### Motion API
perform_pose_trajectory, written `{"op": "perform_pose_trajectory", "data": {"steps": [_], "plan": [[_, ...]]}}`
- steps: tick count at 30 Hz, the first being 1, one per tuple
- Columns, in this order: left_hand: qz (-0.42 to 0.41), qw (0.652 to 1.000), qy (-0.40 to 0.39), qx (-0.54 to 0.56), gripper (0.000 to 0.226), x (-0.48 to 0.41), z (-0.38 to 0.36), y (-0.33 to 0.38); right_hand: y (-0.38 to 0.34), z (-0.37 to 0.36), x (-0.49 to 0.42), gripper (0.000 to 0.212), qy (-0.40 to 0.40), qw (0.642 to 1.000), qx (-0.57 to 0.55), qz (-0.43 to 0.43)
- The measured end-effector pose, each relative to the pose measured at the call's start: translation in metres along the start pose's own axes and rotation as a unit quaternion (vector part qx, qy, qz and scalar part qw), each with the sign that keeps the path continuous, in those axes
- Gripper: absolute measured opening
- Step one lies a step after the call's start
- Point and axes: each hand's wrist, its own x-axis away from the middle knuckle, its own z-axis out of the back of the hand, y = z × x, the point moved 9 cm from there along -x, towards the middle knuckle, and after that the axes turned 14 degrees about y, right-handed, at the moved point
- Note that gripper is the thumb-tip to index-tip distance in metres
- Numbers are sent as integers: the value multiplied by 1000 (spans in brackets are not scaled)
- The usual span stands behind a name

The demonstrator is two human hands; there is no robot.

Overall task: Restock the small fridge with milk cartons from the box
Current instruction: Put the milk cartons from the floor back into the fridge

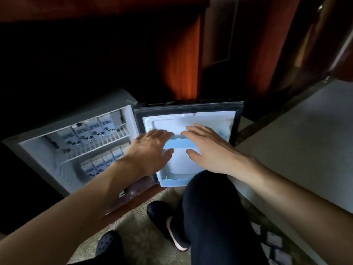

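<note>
Upper-shelf cartons [84,132]: dark lettering and a round dark emblem on each front; too blurred to read.
Lower-shelf cartons [103,161]: faint print, illegible.
Bottom-right cartons [275,240]: markings indistinct.
Legible text: none.

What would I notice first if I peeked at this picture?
Two bare hands, the left hand and right hand, spread open in the middle, over the white inner side of the open fridge door. To the left, rows of white-and-blue milk cartons stand on both levels of the small grey fridge.
</note>
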Motion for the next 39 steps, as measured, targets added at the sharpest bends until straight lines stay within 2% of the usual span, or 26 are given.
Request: {"op": "perform_pose_trajectory", "data": {"steps": [4, 9, 13, 17, 21, 32, 39], "plan": [[-27, 997, 33, 65, 54, -31, 11, 62, 58, 28, 49, 53, 32, 998, 6, -58], [-104, 991, 37, 77, 53, -44, -12, 144, 118, 47, 112, 55, 33, 990, 13, -138], [-146, 989, 1, 30, 56, -52, -59, 186, 155, 53, 150, 59, -6, 984, 39, -174], [-140, 989, -35, 45, 56, -54, -107, 224, 188, 44, 193, 59, -31, 975, 38, -216], [-171, 981, -75, 55, 53, -40, -158, 263, 217, 21, 241, 58, -35, 962, 25, -270], [-188, 974, -118, 42, 38, -18, -247, 291, 263, -43, 322, 53, -40, 940, -4, -339], [-189, 959, -207, 29, 49, 42, -322, 311, 262, -110, 389, 52, -74, 921, -52, -379]]}}
